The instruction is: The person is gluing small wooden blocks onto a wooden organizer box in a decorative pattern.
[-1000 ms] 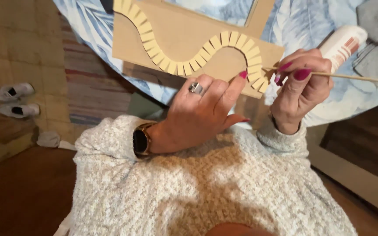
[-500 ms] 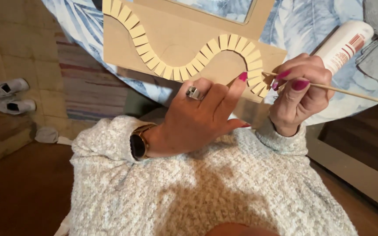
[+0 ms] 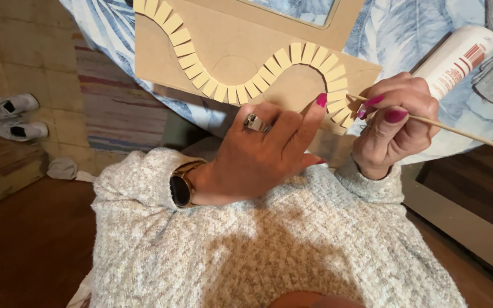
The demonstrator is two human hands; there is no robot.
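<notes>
My left hand (image 3: 263, 149) lay palm-down with the wrist bent, forearm coming in from the lower left across my knitted sleeve (image 3: 144, 188). Fingers were loosely spread and not gripping anything; the index finger was extended, its tip resting on the lower edge of the cardboard panel (image 3: 241, 48), just beside the last pieces of the paper strip row (image 3: 223, 88). A ring (image 3: 253, 121) sat on one finger and a dark watch (image 3: 181, 188) on the wrist.

My right hand (image 3: 394, 126) was curled closed, wrist low, knuckles facing up. Thumb and forefinger pinched a thin wooden stick (image 3: 463, 134) near its front end; the long shaft ran out to the right and slightly down. The stick's tip touched the lowest strips at the right end of the row. Whether it carried glue, I could not tell.

The panel sat tilted on the leaf-patterned cloth (image 3: 395, 34), its near edge toward me. The small pale strips formed a wavy line across it, from the upper left corner, dipping in the middle, arching up, then curling down toward my right hand.

A white glue bottle (image 3: 457, 60) lay on the cloth behind my right hand, close to it. Far left on the floor: a pair of white shoes (image 3: 15, 117).
</notes>
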